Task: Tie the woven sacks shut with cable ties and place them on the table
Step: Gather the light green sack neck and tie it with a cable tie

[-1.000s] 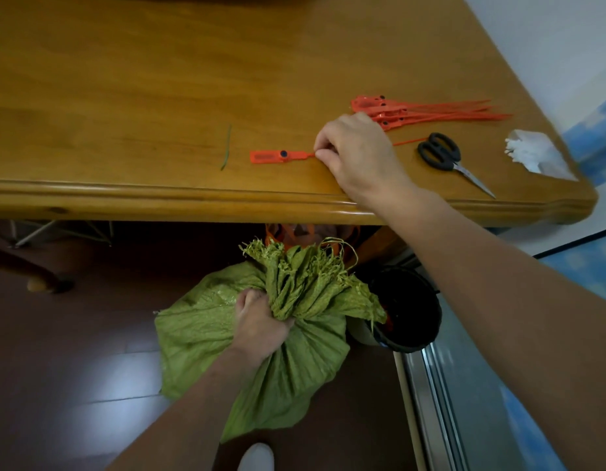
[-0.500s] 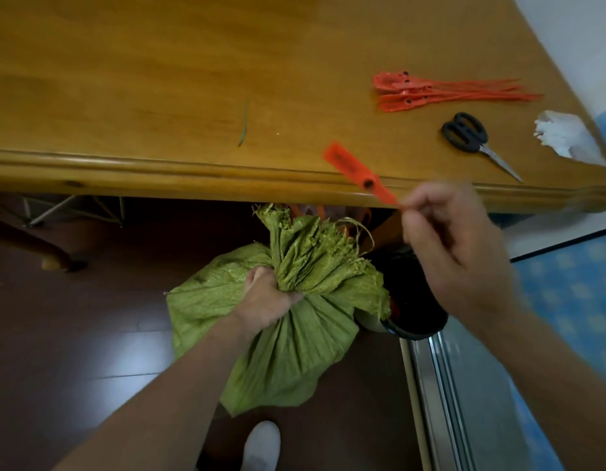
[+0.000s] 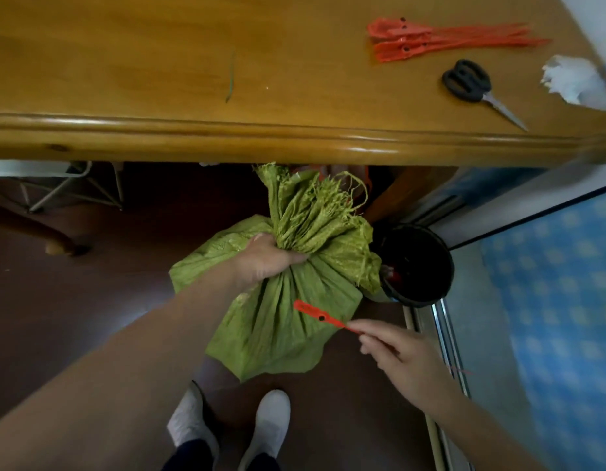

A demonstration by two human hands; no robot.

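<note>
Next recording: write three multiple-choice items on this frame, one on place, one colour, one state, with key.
1. The scissors lie: A on the table; B on a shelf; C in a drawer.
2. The cable tie in the right hand is: A blue; B red-orange; C white.
3. The neck of the sack is: A tied shut; B bunched in the left hand, untied; C spread open.
Key: A, they rest on the tabletop; B, it shows red-orange; B, the hand clutches it, no tie around it.

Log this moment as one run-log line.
phase: pre-tie | left hand: grips green sack neck | right hand: pinches orange cable tie near sack | tie: not yet looped
</note>
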